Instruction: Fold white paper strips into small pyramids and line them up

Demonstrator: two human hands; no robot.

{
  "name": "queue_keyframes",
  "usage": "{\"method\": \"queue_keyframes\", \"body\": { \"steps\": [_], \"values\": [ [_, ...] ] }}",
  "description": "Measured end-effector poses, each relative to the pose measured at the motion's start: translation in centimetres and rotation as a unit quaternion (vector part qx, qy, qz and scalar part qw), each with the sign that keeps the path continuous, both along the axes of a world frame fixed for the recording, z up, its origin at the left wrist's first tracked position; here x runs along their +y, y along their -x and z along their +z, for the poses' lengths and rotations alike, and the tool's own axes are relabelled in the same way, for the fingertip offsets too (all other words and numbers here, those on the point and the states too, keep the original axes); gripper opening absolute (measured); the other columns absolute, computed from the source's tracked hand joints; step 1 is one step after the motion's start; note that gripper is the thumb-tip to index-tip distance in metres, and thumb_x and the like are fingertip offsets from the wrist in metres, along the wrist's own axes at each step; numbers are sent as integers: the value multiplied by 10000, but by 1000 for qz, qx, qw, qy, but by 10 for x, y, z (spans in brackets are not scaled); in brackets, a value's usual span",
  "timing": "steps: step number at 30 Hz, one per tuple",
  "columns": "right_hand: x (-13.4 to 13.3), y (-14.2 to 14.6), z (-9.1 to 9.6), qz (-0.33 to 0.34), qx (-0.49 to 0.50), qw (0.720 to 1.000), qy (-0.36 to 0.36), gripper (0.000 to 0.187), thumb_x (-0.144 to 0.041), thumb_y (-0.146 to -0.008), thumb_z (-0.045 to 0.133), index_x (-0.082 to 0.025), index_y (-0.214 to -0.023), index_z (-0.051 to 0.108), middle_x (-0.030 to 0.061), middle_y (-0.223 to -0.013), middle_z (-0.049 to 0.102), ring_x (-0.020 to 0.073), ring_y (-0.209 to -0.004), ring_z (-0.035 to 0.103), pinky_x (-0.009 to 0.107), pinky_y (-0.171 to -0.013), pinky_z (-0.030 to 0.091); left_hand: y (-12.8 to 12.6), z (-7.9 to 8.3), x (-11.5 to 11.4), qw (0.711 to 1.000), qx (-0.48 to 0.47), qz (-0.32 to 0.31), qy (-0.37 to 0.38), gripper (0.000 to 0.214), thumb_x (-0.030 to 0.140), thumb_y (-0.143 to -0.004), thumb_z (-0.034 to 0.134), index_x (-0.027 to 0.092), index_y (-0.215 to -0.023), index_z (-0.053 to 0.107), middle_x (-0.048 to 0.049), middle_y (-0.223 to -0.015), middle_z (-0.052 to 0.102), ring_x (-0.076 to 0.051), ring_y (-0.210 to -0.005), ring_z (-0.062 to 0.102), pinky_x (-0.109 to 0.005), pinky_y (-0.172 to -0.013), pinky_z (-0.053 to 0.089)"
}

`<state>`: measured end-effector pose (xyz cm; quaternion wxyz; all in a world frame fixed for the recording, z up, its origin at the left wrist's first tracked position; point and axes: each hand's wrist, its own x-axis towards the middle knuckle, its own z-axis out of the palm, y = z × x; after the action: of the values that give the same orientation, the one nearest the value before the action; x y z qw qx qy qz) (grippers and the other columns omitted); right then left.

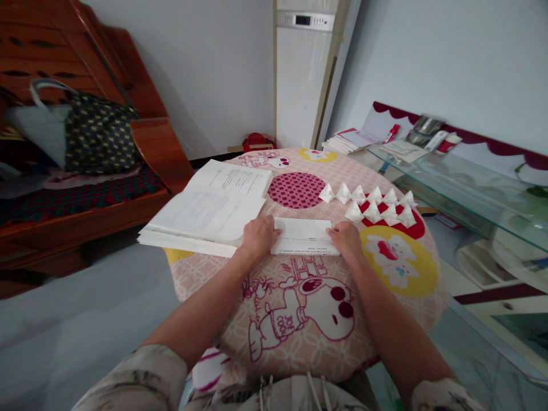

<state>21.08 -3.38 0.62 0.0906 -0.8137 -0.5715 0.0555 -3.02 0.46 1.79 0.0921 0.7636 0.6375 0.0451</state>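
A folded sheet of printed paper (305, 235) lies on the table in front of me, a crease running across it. My left hand (259, 235) grips its left edge, with the thumb on top. At the opposite edge, my right hand (346, 240) pinches the paper between thumb and fingers. Just left of my left hand rests an open book (205, 208) with printed pages. Two rows of small white folded-paper pieces (377, 197) stand to the right, beyond my right hand.
A patterned cloth (299, 308) covers the round table. To the right stands a glass shelf (454, 177) with papers and small items. A wooden bench (154, 148) holding a dark patterned bag (100, 134) is at left. An air conditioner (302, 80) stands behind.
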Motion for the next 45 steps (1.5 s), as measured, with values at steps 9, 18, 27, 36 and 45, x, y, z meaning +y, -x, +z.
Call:
{"method": "queue_keyframes", "body": {
  "steps": [9, 18, 27, 36, 45],
  "values": [
    [2, 1, 4, -6, -5, 1000, 26, 349, -350, -954, 589, -91, -1032, 810, 177, -1047, 784, 265, -984, 712, 294, -780, 468, 3, -24, 20, 927, -168, -313, -119, 279, -33, -840, 461, 160, -906, 651, -89, -1027, 674, -203, -984, 637, -333, -906, 525],
    [0, 4, 9, -21, -7, 999, 41, 370, -380, -966, 581, -109, -1106, 792, 182, -1152, 767, 282, -1093, 706, 294, -832, 479, 9, -23, 17, 921, -112, -368, -69, 381, 114, -935, 533, 246, -1216, 754, -80, -1327, 699, -233, -1210, 657, -398, -1083, 507],
    [-11, 4, 17, -40, -20, 999, -20, 295, -353, -953, 612, -120, -1022, 779, 195, -1068, 772, 287, -1022, 717, 311, -780, 482, 1, -8, -20, 934, -24, -353, -44, 411, 316, -1029, 525, 291, -1424, 638, -106, -1527, 564, -285, -1406, 535, -445, -1176, 434],
    [-28, 48, 21, 161, 213, 964, 4, 136, -113, -828, 614, -145, -790, 741, 27, -609, 680, 146, -571, 629, 224, -570, 427, 0, -2, -24, 939, -16, -342, -32, 423, 348, -1005, 576, 289, -1419, 641, -108, -1549, 539, -297, -1422, 520, -436, -1180, 425],
    [-32, 56, 23, 152, 181, 971, 48, 129, -90, -767, 639, -143, -763, 756, 34, -656, 706, 142, -618, 632, 223, -586, 407, -1, -2, -25, 941, -2, -336, -36, 417, 367, -986, 599, 308, -1396, 657, -84, -1555, 538, -281, -1410, 535, -417, -1168, 439]
  ]
}}
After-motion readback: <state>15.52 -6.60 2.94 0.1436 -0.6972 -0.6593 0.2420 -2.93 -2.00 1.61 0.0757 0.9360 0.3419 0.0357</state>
